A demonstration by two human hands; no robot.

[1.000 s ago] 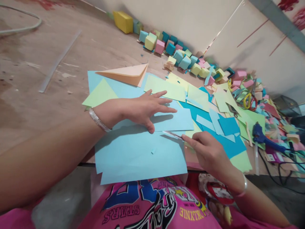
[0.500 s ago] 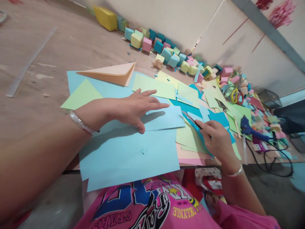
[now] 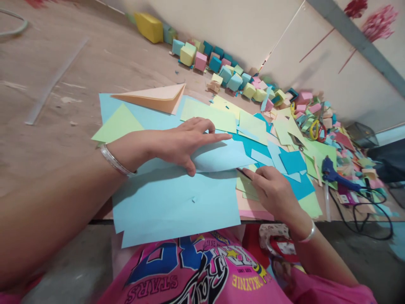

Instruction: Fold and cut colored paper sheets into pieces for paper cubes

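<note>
My left hand (image 3: 185,143) lies spread on a folded light blue sheet (image 3: 221,156), holding it down with fingertips and thumb; the hand grips nothing. That sheet rests on a larger light blue sheet (image 3: 177,211). My right hand (image 3: 275,192) is closed around a slim dark knife (image 3: 243,172), most of which is hidden by the fingers. The knife's tip is at the right end of the folded sheet's near edge, and the sheet's right corner lifts slightly there. A tiny blue paper scrap (image 3: 194,199) sits on the large sheet.
A folded peach sheet (image 3: 152,99) and a green sheet (image 3: 118,124) lie beyond my left hand. Small paper cubes (image 3: 200,62) line the wall. To the right are a blue glue gun (image 3: 335,175) with its cord, scissors (image 3: 316,130) and heaped paper pieces.
My right hand has brought the knife left and nearer to me, to the folded sheet's near edge. My left hand stays on the sheet, with some fingers more curled.
</note>
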